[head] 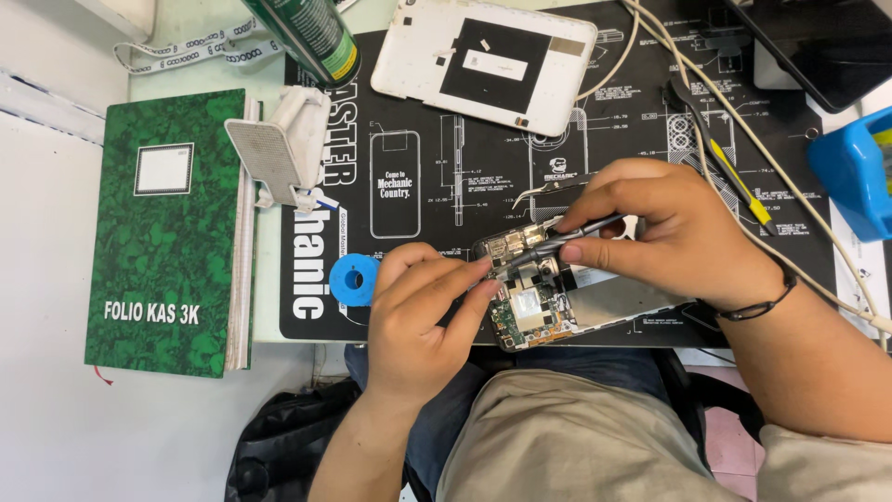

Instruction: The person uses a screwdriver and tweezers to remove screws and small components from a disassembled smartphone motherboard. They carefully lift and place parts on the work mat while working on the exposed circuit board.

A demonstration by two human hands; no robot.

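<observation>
Lap in beige cloth point(567, 437) nearest the lens, a black bag point(279, 446) on the floor to its left. Above it, at the near edge of the bench point(56, 279), an opened phone point(544, 293) lies on a black work mat point(446, 186), circuit boards and metal shields exposed. Left hand point(418, 321) steadies the phone's left end, fingers point(469, 279) closed down onto the board. Right hand point(660, 232) has its fingers closed around a slim dark tool point(567, 239), held like a pen, tip on the phone's upper board; a black band sits on that wrist. A blue roll point(355, 279) lies just left of the left hand. Farther back on the mat: a white tablet back point(488, 60), a white plastic stand point(279, 149), a green can point(311, 37). A green ledger point(167, 232) lies at the left. White cables point(790, 186) run down the right side past a blue tray point(855, 172).
</observation>
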